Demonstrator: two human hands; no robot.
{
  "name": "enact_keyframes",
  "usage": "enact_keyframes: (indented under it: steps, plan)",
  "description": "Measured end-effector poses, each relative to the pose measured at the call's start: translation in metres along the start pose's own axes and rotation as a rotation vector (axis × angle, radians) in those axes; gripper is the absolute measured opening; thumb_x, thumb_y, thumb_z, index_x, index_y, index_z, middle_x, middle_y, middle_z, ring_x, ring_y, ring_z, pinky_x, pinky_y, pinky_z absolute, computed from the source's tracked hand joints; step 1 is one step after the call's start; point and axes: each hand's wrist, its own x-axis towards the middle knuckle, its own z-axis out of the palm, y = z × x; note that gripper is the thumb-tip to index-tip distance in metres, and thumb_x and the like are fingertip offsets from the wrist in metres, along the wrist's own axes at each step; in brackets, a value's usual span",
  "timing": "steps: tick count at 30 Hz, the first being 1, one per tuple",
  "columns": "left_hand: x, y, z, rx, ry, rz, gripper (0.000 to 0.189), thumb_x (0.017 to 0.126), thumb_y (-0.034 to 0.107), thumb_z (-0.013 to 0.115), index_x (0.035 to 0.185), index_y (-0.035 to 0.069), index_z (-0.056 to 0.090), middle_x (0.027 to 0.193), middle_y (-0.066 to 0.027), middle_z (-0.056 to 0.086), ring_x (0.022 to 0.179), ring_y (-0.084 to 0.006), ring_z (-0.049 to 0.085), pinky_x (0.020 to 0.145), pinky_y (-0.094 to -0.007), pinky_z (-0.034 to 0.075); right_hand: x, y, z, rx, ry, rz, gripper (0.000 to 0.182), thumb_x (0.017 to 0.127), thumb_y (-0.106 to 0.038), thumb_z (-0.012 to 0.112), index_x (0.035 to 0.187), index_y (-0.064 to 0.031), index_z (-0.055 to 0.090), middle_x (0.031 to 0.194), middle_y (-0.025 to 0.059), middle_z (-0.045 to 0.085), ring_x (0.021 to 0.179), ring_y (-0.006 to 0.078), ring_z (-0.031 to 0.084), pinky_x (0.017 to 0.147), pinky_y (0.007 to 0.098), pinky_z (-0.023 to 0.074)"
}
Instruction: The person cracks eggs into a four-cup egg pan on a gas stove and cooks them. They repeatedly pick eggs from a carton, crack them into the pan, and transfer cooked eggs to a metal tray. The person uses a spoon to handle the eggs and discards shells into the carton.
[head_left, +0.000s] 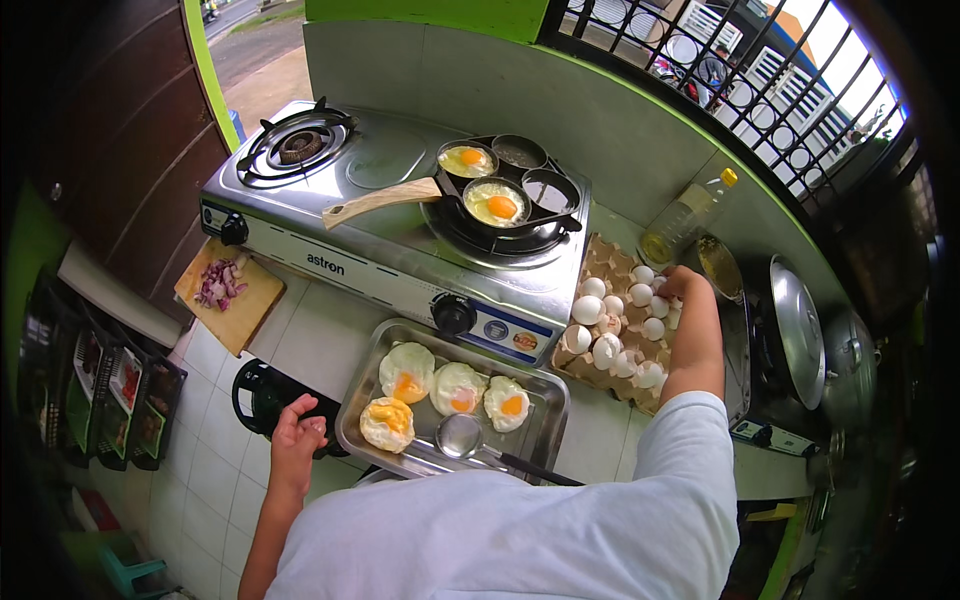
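My right hand (681, 280) reaches down to the far right part of a cardboard egg tray (609, 259). Its fingertips are at the white eggs (641, 295) there; whether they grip one is hidden. Nearer me in the tray lie several broken eggshells (607, 351). My left hand (299, 427), empty with fingers slightly curled and apart, hovers beside a steel tray (551, 442). Several fried eggs (457, 390) and a ladle (460, 436) lie in that tray. On the right burner, a multi-cup frying pan (512, 180) holds two eggs with runny-looking yolks (501, 207) in separate cups.
The gas stove (390, 259) has a bare left burner (300, 146). Chopped red onion (220, 283) lies on a cutting board (259, 296). An oil bottle (679, 221) with a yellow cap and a small bowl (718, 266) stand behind the eggs. A lidded pan (796, 330) sits far right.
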Motion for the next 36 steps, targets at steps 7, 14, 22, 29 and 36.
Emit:
enact_keyframes:
  steps: [7, 14, 22, 29, 36]
  plan:
    - [-0.004, -0.002, 0.004, -0.012, 0.001, -0.026, 0.039, 0.077, 0.004, 0.053, 0.114, 0.004, 0.042, 0.105, -0.0012, 0.047, 0.081, -0.0043, 0.048, 0.063, -0.0193, 0.043, 0.009, 0.014, 0.011, 0.022, 0.182, -0.092, 0.05, 0.064, -0.019, 0.067, 0.11, -0.0029, 0.053, 0.091, 0.0113, 0.061, 0.076, 0.0205, 0.06, 0.072, 0.0332, 0.0465]
    - [-0.001, 0.003, 0.009, 0.012, -0.032, -0.015, 0.04, 0.078, 0.005, 0.054, 0.115, 0.003, 0.041, 0.105, -0.0016, 0.047, 0.078, -0.004, 0.049, 0.061, -0.0187, 0.044, 0.022, 0.009, 0.001, -0.069, -0.124, 0.056, 0.044, 0.065, -0.018, 0.067, 0.105, -0.004, 0.056, 0.089, 0.0113, 0.062, 0.072, 0.0184, 0.06, 0.067, 0.0332, 0.0472]
    - [0.0, -0.003, 0.004, 0.003, 0.007, 0.009, 0.039, 0.077, 0.004, 0.054, 0.114, 0.003, 0.042, 0.107, -0.0023, 0.047, 0.079, -0.0045, 0.049, 0.06, -0.0188, 0.045, -0.001, 0.012, 0.011, 0.058, 0.154, -0.121, 0.048, 0.063, -0.021, 0.069, 0.108, -0.007, 0.055, 0.094, 0.0119, 0.061, 0.083, 0.0209, 0.058, 0.075, 0.0318, 0.0449]
    - [0.004, 0.004, 0.008, 0.015, -0.023, -0.004, 0.038, 0.077, 0.004, 0.053, 0.114, 0.002, 0.042, 0.106, -0.0021, 0.048, 0.079, -0.0053, 0.049, 0.06, -0.0192, 0.045, -0.007, 0.022, 0.018, 0.326, 0.298, -0.044, 0.048, 0.064, -0.024, 0.068, 0.108, -0.0085, 0.055, 0.094, 0.0123, 0.06, 0.082, 0.0207, 0.057, 0.072, 0.0316, 0.0444]
    - [0.017, 0.005, 0.009, 0.053, 0.075, 0.372, 0.024, 0.079, 0.003, 0.051, 0.103, 0.003, 0.048, 0.107, -0.0053, 0.047, 0.081, -0.0083, 0.049, 0.068, -0.0205, 0.042, -0.086, 0.008, 0.015, 0.943, 0.289, -0.211, 0.033, 0.074, -0.022, 0.059, 0.105, -0.0108, 0.055, 0.065, -0.0035, 0.048, 0.049, 0.0051, 0.038, 0.042, 0.0206, 0.0299]
